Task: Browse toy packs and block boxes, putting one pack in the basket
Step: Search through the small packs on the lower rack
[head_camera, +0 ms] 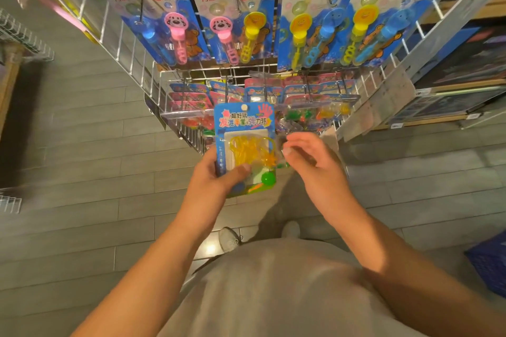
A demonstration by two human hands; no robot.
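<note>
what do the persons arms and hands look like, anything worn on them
Both forearms are bare right down to the wrists, with no sleeves showing. The left hand and right hand wear no gloves, and no watch, bracelet or ring is visible.

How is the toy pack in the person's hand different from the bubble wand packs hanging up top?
The toy pack is gripped in the left hand; the bubble wand packs hang on hooks of the wire rack. The toy pack holds a yellow stretchy toy and a green ball; the bubble wand packs each hold two wands with cartoon faces. The toy pack looks smaller. Both have blue backing cards.
</note>
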